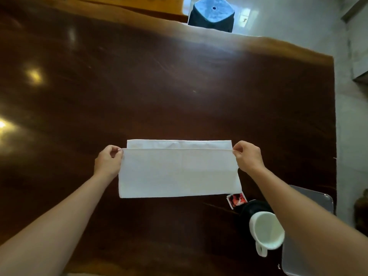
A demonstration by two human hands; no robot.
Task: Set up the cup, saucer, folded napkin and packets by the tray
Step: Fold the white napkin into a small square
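A white cloth napkin (179,172) lies on the dark wooden table (159,86), its near half folded over so the upper edge stops short of the far edge. My left hand (107,162) pinches the folded layer's left corner and my right hand (249,156) pinches its right corner. A white cup (265,232) stands at the lower right, partly over a dark saucer (253,206). A red and white packet (237,200) lies just under the napkin's right lower corner. The grey tray (314,200) sits at the table's right edge, mostly hidden by my right forearm.
The table's right edge runs close beside the tray, with pale floor beyond it. A blue-topped stool (213,14) stands past the far edge. Bright light reflections show on the left of the table.
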